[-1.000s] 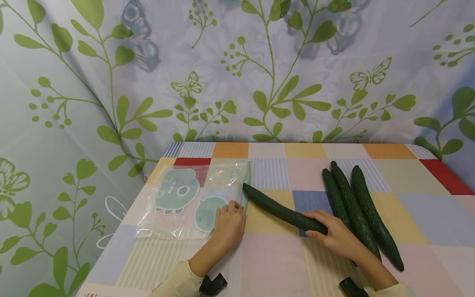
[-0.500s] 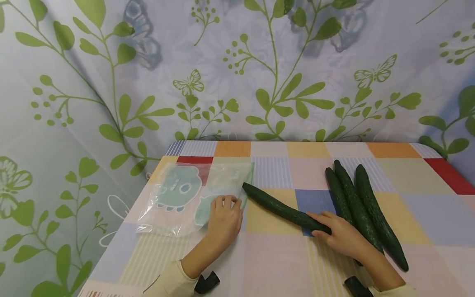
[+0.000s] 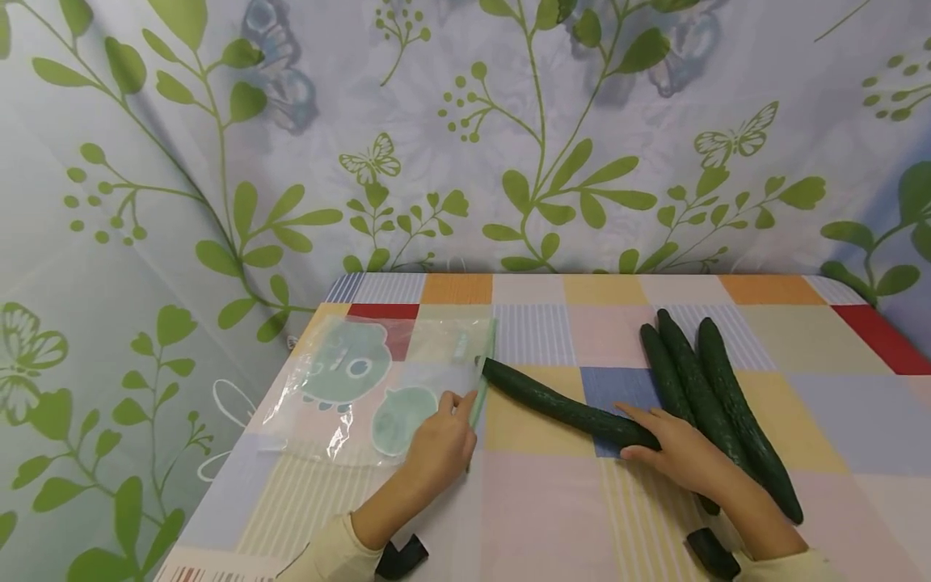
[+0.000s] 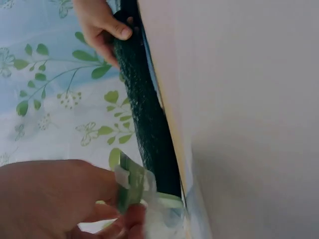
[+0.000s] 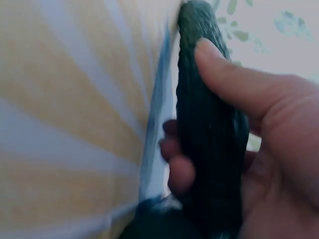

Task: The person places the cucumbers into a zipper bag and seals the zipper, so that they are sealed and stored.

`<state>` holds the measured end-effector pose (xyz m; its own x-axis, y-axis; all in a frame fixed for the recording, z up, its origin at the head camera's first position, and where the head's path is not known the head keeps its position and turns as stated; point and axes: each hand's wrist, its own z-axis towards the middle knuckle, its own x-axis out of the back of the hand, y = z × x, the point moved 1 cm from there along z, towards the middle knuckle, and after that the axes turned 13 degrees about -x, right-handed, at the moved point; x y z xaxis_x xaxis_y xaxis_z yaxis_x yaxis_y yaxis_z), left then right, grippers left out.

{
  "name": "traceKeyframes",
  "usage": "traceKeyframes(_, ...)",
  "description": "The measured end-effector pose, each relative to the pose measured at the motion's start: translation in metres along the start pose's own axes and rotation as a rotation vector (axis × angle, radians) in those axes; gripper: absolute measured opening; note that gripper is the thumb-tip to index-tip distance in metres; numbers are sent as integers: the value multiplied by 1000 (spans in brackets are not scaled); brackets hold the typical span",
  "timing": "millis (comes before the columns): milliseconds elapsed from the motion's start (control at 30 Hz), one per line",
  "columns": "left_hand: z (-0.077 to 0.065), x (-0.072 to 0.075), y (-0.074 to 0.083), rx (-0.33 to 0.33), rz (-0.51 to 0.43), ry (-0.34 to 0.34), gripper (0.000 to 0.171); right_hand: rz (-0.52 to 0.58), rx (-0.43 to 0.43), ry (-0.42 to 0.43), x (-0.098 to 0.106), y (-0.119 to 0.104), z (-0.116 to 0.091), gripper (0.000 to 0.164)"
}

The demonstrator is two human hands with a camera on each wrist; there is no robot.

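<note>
A clear zip bag with pale green cartoon prints lies flat at the left of the table in the head view, its green-edged mouth facing right. My left hand pinches the near part of that mouth; the left wrist view shows the green strip between thumb and fingers. My right hand grips a long dark green cucumber near its right end, thumb along it in the right wrist view. The cucumber's far tip reaches the bag's mouth and looks just inside the edge.
Three more cucumbers lie side by side just beyond my right hand and forearm. A patchwork cloth covers the table. A leaf-patterned curtain hangs behind it, and a white cord loops off the left edge.
My left fingers have shifted from lying over the bag to pinching its mouth edge. The cucumber's tip now sits behind the green edge. My right hand keeps its grip.
</note>
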<state>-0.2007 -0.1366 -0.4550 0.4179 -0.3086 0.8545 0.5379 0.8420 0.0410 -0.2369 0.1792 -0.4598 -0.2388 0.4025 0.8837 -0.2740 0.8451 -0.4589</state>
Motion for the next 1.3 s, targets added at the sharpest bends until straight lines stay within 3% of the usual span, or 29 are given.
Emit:
traceKeyframes(67, -2, -1, -1, 22, -6, -42, 44, 53, 54, 14, 2, 5, 0, 64)
traceKeyframes(233, -4, -3, -4, 44, 4, -63, 45, 122, 193, 133, 1, 12, 2, 53)
traceKeyframes(400, -4, -6, -6, 20, 57, -60, 46, 175, 212, 218, -2, 10, 2, 52)
traceKeyframes(567, -5, -9, -7, -17, 162, -4, 46, 201, 188, 218, -4, 6, 3, 51)
traceKeyframes(833, -8, -9, -9, -51, 241, 66, 44, 235, 158, 186, -5, 0, 6, 51)
traceKeyframes(1300, -7, -9, -9, -84, 291, 87, 45, 284, 204, 120, -9, -6, 6, 48)
